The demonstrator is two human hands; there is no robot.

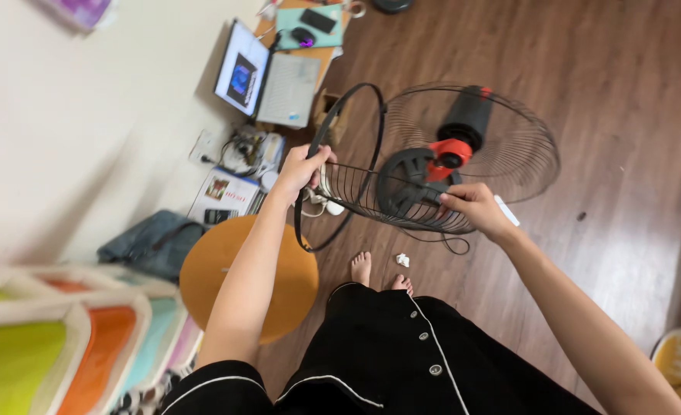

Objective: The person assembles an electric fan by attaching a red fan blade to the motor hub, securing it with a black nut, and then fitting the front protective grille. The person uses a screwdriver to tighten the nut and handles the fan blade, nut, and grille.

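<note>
As the left hand (303,169) clenches the loose rim band (333,165) and the right hand (475,209) pinches the front grille (371,192) above the floor (609,230), the light, springy wire looks safest held at its edge.

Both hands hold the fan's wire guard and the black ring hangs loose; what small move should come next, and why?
Probably ease the black ring back toward the wire guard rim. The left hand holds ring and guard edge together, yet the ring stands swung away from the rim, while the right hand steadies the guard's near edge.
</note>
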